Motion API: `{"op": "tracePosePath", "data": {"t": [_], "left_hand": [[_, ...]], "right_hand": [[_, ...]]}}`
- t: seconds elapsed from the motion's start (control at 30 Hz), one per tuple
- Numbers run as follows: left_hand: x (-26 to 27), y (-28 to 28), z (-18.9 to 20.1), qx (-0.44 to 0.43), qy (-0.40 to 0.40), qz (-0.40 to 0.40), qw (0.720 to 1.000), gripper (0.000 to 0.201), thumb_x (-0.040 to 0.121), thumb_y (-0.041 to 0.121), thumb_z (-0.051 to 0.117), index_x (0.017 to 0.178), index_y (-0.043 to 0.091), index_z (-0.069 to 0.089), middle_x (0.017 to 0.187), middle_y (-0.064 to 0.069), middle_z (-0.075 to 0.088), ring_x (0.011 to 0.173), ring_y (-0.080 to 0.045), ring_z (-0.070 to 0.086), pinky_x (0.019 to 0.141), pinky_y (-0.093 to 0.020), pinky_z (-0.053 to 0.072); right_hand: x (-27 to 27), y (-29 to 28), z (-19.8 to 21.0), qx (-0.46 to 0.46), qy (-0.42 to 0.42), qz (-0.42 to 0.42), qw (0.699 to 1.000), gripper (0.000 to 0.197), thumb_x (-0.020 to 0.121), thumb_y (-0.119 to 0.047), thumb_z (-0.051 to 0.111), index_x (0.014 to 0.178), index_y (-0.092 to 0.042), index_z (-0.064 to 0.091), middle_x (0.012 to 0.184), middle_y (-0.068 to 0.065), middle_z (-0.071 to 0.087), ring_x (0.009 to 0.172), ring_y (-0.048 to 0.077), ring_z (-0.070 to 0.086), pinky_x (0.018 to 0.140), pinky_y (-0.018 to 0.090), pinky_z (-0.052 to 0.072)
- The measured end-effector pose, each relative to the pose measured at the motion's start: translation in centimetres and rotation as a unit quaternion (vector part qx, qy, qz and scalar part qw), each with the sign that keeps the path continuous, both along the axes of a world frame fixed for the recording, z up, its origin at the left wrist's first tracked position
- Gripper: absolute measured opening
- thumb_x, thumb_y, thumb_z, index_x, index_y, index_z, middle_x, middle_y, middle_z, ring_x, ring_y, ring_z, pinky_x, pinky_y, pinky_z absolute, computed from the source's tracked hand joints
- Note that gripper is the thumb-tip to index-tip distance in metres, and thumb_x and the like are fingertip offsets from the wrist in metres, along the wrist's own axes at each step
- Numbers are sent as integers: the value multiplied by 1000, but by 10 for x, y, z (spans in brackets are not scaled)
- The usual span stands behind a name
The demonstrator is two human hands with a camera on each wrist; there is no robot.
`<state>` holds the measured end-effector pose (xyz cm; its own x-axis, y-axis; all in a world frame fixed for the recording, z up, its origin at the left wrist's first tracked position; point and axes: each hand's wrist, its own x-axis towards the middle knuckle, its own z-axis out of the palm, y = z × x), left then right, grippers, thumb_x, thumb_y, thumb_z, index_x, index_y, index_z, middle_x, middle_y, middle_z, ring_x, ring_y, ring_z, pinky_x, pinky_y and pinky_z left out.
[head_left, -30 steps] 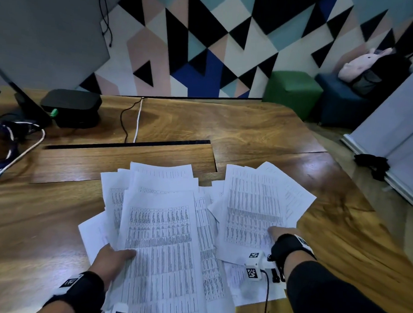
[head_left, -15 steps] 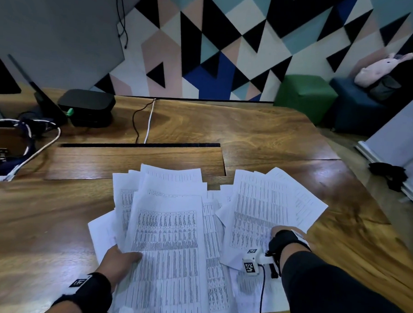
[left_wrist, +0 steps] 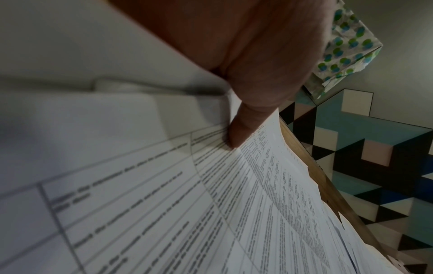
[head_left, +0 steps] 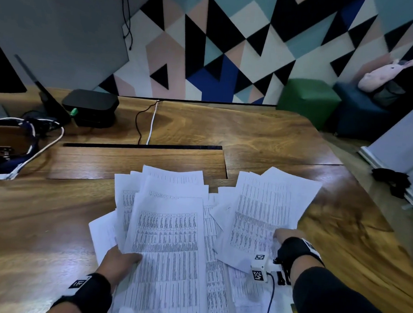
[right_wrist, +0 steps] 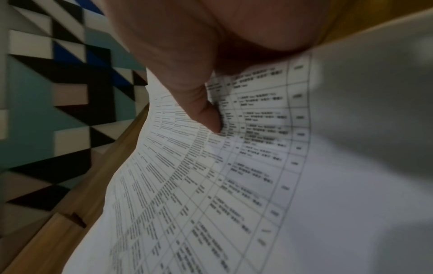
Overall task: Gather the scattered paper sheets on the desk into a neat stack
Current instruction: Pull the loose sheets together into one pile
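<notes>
Printed paper sheets lie fanned out on the wooden desk (head_left: 42, 219) in two overlapping bunches. My left hand (head_left: 121, 259) holds the left bunch (head_left: 167, 238) at its near left edge, with the thumb on top. The left wrist view shows that thumb (left_wrist: 236, 137) pressing on a printed sheet (left_wrist: 211, 213). My right hand (head_left: 285, 234) grips the right bunch (head_left: 262, 212) at its near right corner, and its thumb (right_wrist: 211, 120) lies on the top sheet (right_wrist: 234, 185). More loose sheets (head_left: 248, 299) lie flat beneath, near the front edge.
A long hatch (head_left: 138, 162) with a dark slot is set into the desk behind the papers. A black box (head_left: 91, 107), cables (head_left: 150, 122) and a white cord (head_left: 40, 150) sit at the back left. Off the desk's right edge are a green pouf (head_left: 306, 99) and the floor.
The head view has swung a little to the left. Both hands keep their hold, and the two bunches have barely shifted on the desk.
</notes>
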<state>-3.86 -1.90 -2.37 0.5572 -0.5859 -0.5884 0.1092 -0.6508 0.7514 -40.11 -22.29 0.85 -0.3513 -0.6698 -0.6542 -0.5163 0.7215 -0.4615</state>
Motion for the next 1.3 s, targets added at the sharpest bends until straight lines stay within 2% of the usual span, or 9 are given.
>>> {"op": "tracePosePath", "data": {"t": [0.1,0.3,0.57,0.77,0.87,0.97,1.03,1.13,1.3], "left_hand": [[3,0,0,6,0,-6,1000,22,80,-2,67,102,-1,70,92,-18,76,85,-36,72,84,-47,57],[5,-1,7,-3,0,-24,1000,14,81,-4,66,92,4,71,88,-16,76,82,-35,72,76,-38,56],[11,0,9,4,35,-27,999,19,84,-7,62,102,-5,69,90,-22,75,84,-38,71,80,-43,56],[18,0,15,45,103,-2,994,29,75,-5,62,103,-12,62,74,-27,71,66,-41,69,63,-46,58],[25,1,17,30,182,6,983,39,69,13,63,103,-5,68,81,-26,70,65,-39,68,66,-46,56],[22,0,30,-38,255,11,966,37,86,42,64,110,16,75,103,-13,77,93,-35,73,84,-45,57],[19,0,30,-43,210,-33,976,38,84,37,73,113,14,72,104,-10,78,97,-33,74,89,-45,56],[17,0,20,-13,124,-35,992,35,82,4,74,115,-4,68,96,-19,78,85,-36,75,81,-46,58],[18,2,15,-15,68,-34,997,31,85,1,70,115,-3,67,100,-18,76,88,-34,73,76,-37,57]], "right_hand": [[1,7,5,-73,-69,-65,993,26,80,1,64,105,7,59,96,19,66,87,36,60,87,45,53],[5,15,55,-239,-292,-50,925,21,87,5,61,98,-11,68,103,14,73,83,28,70,79,39,55],[25,34,90,-127,-552,-15,824,37,81,-2,62,117,-5,65,110,22,72,94,37,72,82,54,58],[86,75,28,-69,-271,184,942,25,80,3,68,105,5,70,100,18,76,81,29,73,68,30,57],[111,83,5,-70,-134,310,939,19,82,-13,68,101,-11,70,101,5,73,82,17,66,67,23,51],[133,89,-10,-39,-63,372,925,37,81,-33,68,114,-16,65,110,-1,68,96,18,64,83,28,52],[143,92,-12,-27,-49,397,916,51,77,-47,68,117,-17,61,115,0,67,99,19,64,87,33,53],[130,86,-3,-77,-49,305,948,57,75,-56,68,114,-15,58,116,3,63,99,22,62,83,32,50],[44,61,1,-27,219,100,970,109,55,-71,72,137,-10,36,142,13,39,128,35,42,103,49,40]]}}
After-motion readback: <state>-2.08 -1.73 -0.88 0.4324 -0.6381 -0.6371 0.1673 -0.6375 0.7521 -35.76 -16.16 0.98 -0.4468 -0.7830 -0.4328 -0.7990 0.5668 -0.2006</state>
